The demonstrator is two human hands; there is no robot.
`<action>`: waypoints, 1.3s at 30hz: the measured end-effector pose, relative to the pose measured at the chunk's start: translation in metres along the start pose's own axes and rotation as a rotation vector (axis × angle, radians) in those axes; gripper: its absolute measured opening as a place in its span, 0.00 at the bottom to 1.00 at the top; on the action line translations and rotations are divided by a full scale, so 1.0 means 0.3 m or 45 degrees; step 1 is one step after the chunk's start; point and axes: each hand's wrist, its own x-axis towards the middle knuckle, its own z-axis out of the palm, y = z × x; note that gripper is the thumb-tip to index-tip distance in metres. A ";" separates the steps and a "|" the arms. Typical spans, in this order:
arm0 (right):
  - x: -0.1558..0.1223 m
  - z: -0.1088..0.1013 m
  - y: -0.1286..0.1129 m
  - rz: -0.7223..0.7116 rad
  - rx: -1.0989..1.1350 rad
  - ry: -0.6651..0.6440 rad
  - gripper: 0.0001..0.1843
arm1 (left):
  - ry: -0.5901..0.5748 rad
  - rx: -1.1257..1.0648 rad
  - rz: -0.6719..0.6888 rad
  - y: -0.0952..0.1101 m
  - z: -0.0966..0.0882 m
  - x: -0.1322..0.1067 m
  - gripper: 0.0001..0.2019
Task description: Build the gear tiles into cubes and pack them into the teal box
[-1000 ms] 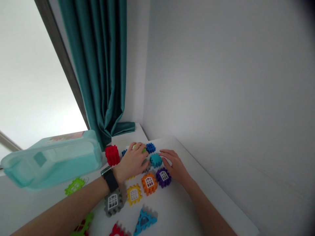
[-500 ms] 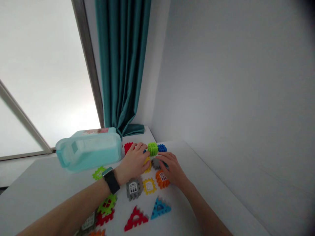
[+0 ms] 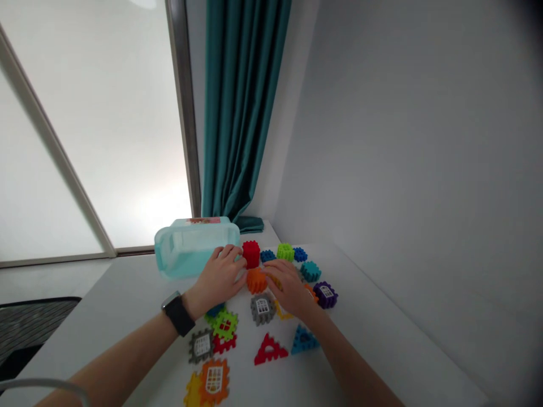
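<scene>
- A white table point(image 3: 106, 288) is seen under everything. A tall bright window point(image 3: 97, 141), a teal curtain point(image 3: 241, 102) and a pale wall point(image 3: 403, 141) are seen behind and beside it.
- A see-through teal plastic box point(image 3: 195, 251) is lying on its side near the back edge, just left of the left hand. It is likely to be light and easily pushed.
- The left hand point(image 3: 218, 280), with a black watch point(image 3: 178, 315) on its wrist, is held open. Its fingers are gently curved next to the red block and the orange block, and nothing is seen to be gripped.
- The right hand point(image 3: 288, 287) is half open, with its fingers curved down over a yellow piece point(image 3: 275, 281). Whether it is held cannot be told, as it is mostly hidden.
- A red block point(image 3: 251, 254) and a round orange block point(image 3: 257, 281) are sitting between the hands. Both are likely to be light, stiff plastic and are best taken by their bumpy sides.
- A grey window piece point(image 3: 263, 308) is lying just below the hands.
- Small pieces are crowded together, so little room is left between them. Open table is found on the left, and more is found toward the right edge.
</scene>
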 end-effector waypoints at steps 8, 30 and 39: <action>0.066 0.079 -0.140 -0.074 0.028 -0.045 0.13 | -0.086 0.050 -0.100 -0.096 -0.069 -0.157 0.06; 0.015 0.220 -0.298 -0.112 -0.273 -0.433 0.05 | -0.598 -0.297 0.003 -0.193 0.019 -0.291 0.14; 0.006 0.201 -0.301 -0.129 -0.153 -0.088 0.19 | 0.127 -0.283 -0.150 -0.129 0.029 -0.379 0.21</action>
